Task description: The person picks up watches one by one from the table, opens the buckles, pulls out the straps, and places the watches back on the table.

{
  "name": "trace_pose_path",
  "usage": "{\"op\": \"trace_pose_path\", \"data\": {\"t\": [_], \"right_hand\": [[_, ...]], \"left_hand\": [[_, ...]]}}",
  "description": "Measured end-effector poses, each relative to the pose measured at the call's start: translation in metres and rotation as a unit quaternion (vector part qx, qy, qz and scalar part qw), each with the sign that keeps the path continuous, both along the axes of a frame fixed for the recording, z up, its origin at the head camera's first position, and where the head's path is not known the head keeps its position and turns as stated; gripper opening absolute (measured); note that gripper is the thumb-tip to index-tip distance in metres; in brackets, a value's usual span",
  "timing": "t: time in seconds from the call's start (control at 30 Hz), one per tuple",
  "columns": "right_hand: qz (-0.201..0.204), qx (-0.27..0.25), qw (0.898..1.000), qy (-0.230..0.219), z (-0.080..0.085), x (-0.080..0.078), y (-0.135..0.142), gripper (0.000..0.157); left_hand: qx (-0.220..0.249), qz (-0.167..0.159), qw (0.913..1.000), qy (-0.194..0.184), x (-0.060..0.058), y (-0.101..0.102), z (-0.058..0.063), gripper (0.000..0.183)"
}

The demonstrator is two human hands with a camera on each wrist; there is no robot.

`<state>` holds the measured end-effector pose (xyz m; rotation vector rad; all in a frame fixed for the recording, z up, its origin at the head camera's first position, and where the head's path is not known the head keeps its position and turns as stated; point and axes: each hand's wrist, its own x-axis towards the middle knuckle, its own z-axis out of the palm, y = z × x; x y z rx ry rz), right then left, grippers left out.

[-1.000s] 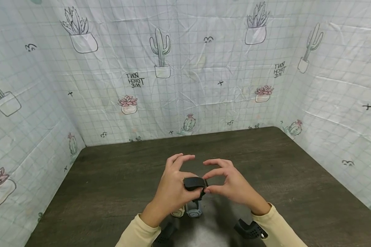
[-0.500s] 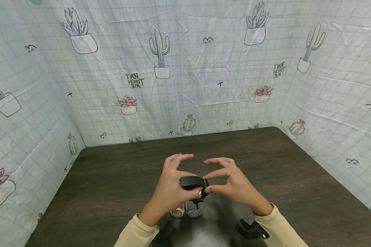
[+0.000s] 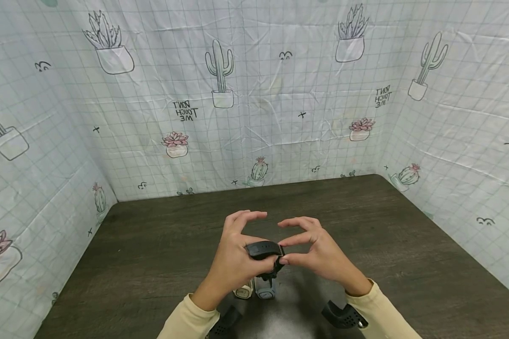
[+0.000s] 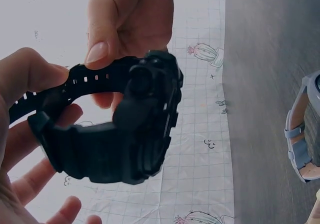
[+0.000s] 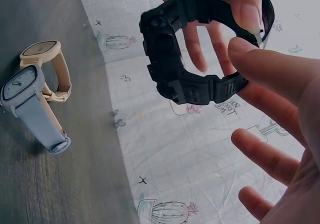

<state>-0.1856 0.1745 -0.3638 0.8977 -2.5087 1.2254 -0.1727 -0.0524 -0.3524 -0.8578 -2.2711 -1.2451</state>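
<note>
Between both hands, raised over the table, is a chunky black wristwatch (image 5: 167,49), its strap bent round into a loop. My left hand (image 3: 233,256) pinches the holed strap end between thumb and index finger. The thumb and index finger of my right hand (image 3: 318,249) pinch the strap at the buckle, while its other fingers are spread apart. In the left wrist view the strap holes (image 4: 91,78) show between the two thumbs. Below the hands, a blue-grey watch (image 5: 30,101) and a cream watch (image 5: 50,59) stand side by side on the table.
The dark wood table (image 3: 161,263) is bordered by a white cactus-print cloth (image 3: 254,94) at the back and sides. Black perforated straps (image 3: 343,316) lie by the sleeves near the table's front.
Both hands keep hold of the black watch and stay almost in place. Its strap end has shifted slightly left, and the watch body shows lower beneath the left thumb.
</note>
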Motion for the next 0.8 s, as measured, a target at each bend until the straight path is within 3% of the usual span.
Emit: {"op": "trace_pose_path", "data": {"t": [0.2,0.4,0.57,0.8], "right_hand": [[0.003,-0.005,1.000,0.016,-0.001,0.000,-0.001,0.024],[0.013,0.004,1.000,0.025,0.004,0.004,0.000,0.023],[-0.001,0.012,0.999,0.041,0.008,0.009,-0.002,0.025],[-0.026,0.032,0.997,0.066,0.012,0.012,-0.002,0.026]], "left_hand": [[0.010,-0.011,0.9998,0.010,-0.001,-0.001,0.000,0.010],[0.006,-0.037,0.9986,-0.036,-0.001,-0.005,0.002,0.016],[-0.044,-0.018,0.9964,-0.070,0.001,-0.006,0.006,0.019],[-0.105,0.015,0.9927,-0.057,0.002,-0.013,0.013,0.044]]}}
